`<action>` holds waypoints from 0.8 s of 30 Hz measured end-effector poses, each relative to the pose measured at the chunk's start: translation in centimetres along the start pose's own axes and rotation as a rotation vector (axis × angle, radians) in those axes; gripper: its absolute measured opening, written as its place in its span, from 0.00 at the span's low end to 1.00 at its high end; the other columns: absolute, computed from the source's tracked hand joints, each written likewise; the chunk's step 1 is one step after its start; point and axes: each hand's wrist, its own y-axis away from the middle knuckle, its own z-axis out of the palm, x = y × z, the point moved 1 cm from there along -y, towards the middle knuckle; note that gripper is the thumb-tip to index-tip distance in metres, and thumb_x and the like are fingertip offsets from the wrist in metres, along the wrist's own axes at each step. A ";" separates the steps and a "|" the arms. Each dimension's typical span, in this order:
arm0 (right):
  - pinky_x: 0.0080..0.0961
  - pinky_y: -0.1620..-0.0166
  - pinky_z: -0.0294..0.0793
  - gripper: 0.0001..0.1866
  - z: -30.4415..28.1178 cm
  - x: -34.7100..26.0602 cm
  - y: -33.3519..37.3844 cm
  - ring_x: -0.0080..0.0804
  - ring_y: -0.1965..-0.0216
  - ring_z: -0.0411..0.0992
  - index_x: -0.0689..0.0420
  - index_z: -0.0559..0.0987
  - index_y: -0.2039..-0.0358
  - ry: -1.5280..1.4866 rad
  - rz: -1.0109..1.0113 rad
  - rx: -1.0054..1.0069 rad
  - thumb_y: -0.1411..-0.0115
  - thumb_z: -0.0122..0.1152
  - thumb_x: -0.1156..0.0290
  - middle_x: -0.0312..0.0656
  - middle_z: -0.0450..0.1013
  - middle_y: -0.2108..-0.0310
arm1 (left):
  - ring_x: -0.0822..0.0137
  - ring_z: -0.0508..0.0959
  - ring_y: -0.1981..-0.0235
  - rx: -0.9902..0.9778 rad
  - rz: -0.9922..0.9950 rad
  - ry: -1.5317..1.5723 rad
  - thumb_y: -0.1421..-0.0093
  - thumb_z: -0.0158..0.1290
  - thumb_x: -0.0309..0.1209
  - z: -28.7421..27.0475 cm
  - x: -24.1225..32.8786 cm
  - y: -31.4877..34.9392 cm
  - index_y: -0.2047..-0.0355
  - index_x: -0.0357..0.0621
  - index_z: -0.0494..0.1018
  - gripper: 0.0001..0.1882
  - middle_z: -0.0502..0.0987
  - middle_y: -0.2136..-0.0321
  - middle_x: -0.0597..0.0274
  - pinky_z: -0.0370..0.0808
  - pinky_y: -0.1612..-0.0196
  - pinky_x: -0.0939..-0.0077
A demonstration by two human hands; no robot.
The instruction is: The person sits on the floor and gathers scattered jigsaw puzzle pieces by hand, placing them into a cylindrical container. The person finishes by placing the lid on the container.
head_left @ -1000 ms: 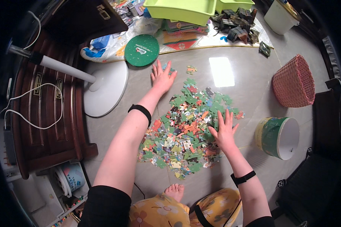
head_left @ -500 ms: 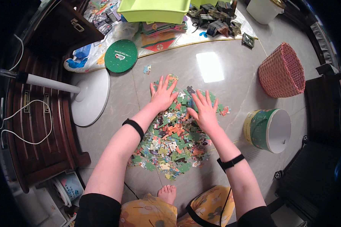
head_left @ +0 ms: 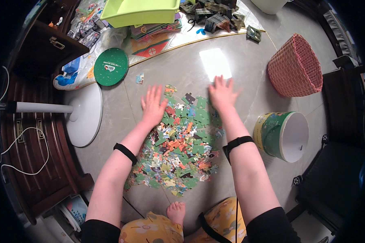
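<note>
A broad pile of jigsaw puzzle pieces [head_left: 175, 144], many green and others multicoloured, is spread on the grey tiled floor in front of me. My left hand [head_left: 152, 107] is at the pile's far left edge, fingers spread, with nothing in it. Beyond the pile's far right edge, my right hand [head_left: 224, 96] is open too, its fingertips slightly blurred. Whether either palm touches the floor I cannot tell. One loose light-blue puzzle piece [head_left: 139, 78] lies apart, past my left fingertips.
A round green lid [head_left: 111, 67] lies at the far left, near a white round stand base [head_left: 85, 117]. To the right are an open green cardboard tub [head_left: 271, 133] on its side and a tilted pink woven basket [head_left: 290, 67]. A lime-green bin [head_left: 140, 14] stands at the back.
My hands have moved apart, off the far part of the pile: the left to the left, the right outward and farther away. Green pieces they covered now show. The whole view has shifted somewhat.
</note>
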 end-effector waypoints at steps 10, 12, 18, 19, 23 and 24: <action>0.69 0.32 0.37 0.33 0.6 3.3 2.4 0.50 0.27 0.47 0.49 0.62 0.32 -0.141 -0.245 0.191 0.35 0.49 0.50 0.42 0.56 0.30 | 0.50 0.42 0.26 -0.028 -0.147 -0.281 0.32 0.44 0.48 -2.7 -5.6 -4.4 0.28 0.59 0.50 0.34 0.45 0.27 0.58 0.41 0.31 0.34; 0.69 0.31 0.35 0.32 1.2 -1.4 3.6 0.44 0.27 0.46 0.46 0.60 0.31 -0.200 -0.558 0.162 0.32 0.45 0.48 0.36 0.55 0.29 | 0.50 0.43 0.26 -0.110 -0.061 -0.337 0.32 0.44 0.46 -2.1 -3.6 -3.6 0.28 0.59 0.51 0.33 0.46 0.27 0.59 0.41 0.31 0.34; 0.72 0.32 0.35 0.33 1.7 -6.0 3.7 0.45 0.27 0.47 0.45 0.58 0.30 -0.148 -0.509 0.023 0.31 0.41 0.45 0.33 0.55 0.29 | 0.50 0.43 0.26 -0.183 0.145 -0.234 0.31 0.43 0.42 -0.7 2.0 4.3 0.29 0.58 0.53 0.31 0.47 0.27 0.60 0.39 0.30 0.34; 0.73 0.33 0.35 0.35 1.7 -5.6 3.1 0.47 0.27 0.47 0.46 0.57 0.30 -0.161 -0.395 0.060 0.32 0.43 0.44 0.34 0.54 0.29 | 0.50 0.43 0.26 -0.201 0.154 -0.237 0.31 0.43 0.42 -0.6 2.5 5.6 0.29 0.59 0.54 0.30 0.47 0.27 0.59 0.39 0.31 0.34; 0.74 0.34 0.36 0.40 1.4 -0.9 1.1 0.50 0.27 0.45 0.52 0.54 0.29 -0.169 0.085 0.087 0.34 0.47 0.43 0.41 0.49 0.27 | 0.50 0.42 0.26 -0.266 0.225 -0.131 0.31 0.42 0.41 -0.3 3.7 9.3 0.30 0.58 0.56 0.29 0.48 0.27 0.60 0.37 0.30 0.35; 0.75 0.34 0.37 0.40 1.3 0.2 1.1 0.50 0.27 0.44 0.53 0.54 0.29 -0.133 0.169 0.102 0.34 0.47 0.43 0.42 0.48 0.27 | 0.50 0.42 0.26 -0.284 0.247 -0.111 0.30 0.42 0.41 -0.2 3.8 9.8 0.31 0.58 0.57 0.28 0.48 0.28 0.60 0.37 0.30 0.35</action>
